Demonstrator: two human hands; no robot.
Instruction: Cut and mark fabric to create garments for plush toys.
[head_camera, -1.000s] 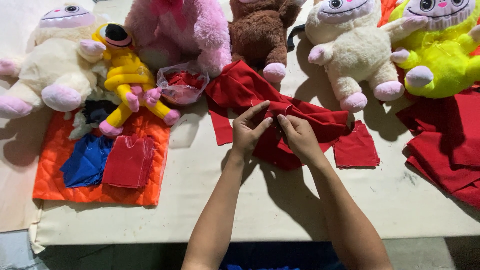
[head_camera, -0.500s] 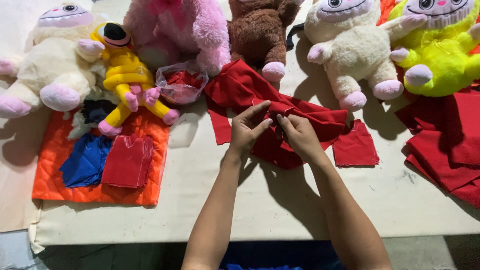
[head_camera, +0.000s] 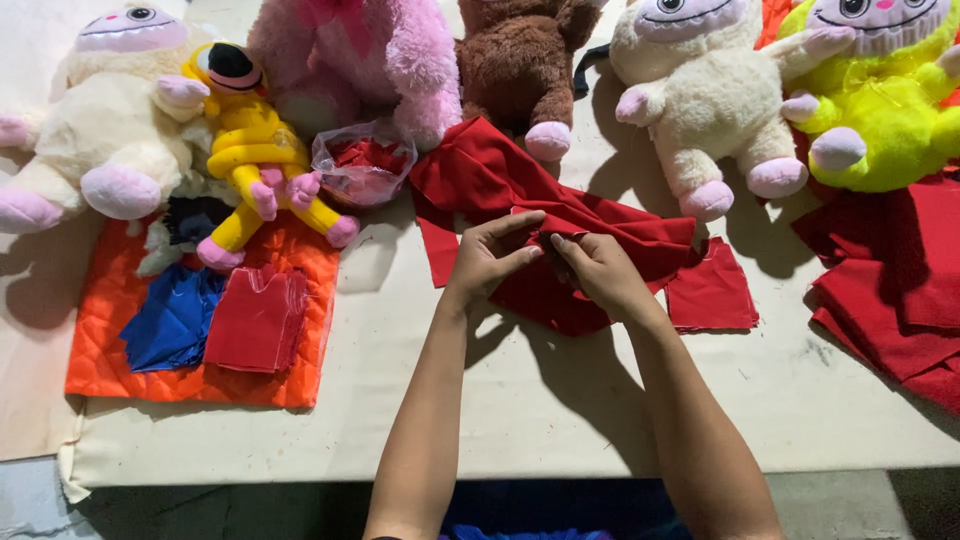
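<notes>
Fingers (head_camera: 520, 222) both hands pinching red cloth (head_camera: 610, 225) | L hand (head_camera: 487, 256) + R hand (head_camera: 600, 272) touching, mid-table (head_camera: 560, 400) | plush toys (head_camera: 700, 100) behind

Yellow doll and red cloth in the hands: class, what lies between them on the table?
Head view: a clear plastic bag holding red pieces, beside the pink plush.

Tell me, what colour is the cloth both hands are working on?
Plain red. The red cloth shows best in the head view, pinched between the left hand and right hand.

A crumpled clear plastic bag (head_camera: 362, 165) holding red cloth lies beside the pink plush (head_camera: 350, 60).
</notes>
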